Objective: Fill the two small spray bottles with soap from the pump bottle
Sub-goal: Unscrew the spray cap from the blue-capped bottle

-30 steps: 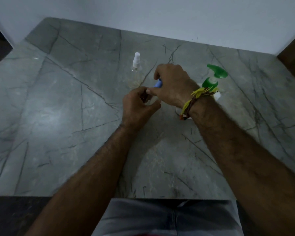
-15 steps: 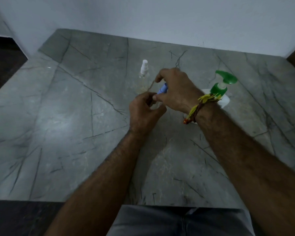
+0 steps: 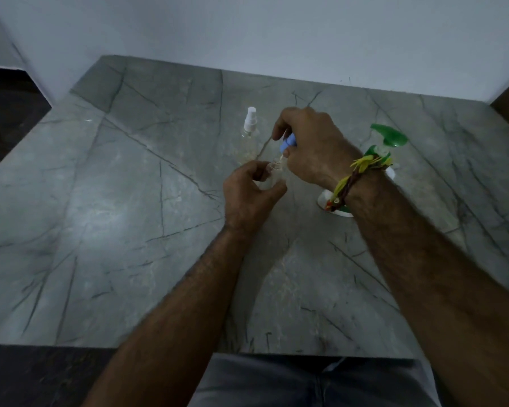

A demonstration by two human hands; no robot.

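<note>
Left hand: the left hand gripped a small clear plastic spray bottle, fingers curled round its body, just to the left of the green-topped white pump bottle.
Right hand: the right hand pinched the blue spray cap, lifted clear above the small bottle's open neck; what looked like the dip tube hung from it at the neck.
Landmark: the pump bottle stood on the grey veined stone table, partly hidden behind the right wrist, which wore a yellow and brown woven band.
Second bottle: another small clear spray bottle with a white cap stood upright to the left of the pump bottle and slightly farther back, cap on, untouched.
Progress: early, by my reading. One cap was off; neither small bottle showed soap that I could make out, though the clear bodies were dim and hard to read.
Left to do: set the cap down, pump soap into the open neck, recap, then repeat on the white-capped one.
In the way: the right forearm crossed in front of the pump bottle; the narrow neck could make for spills.
</note>
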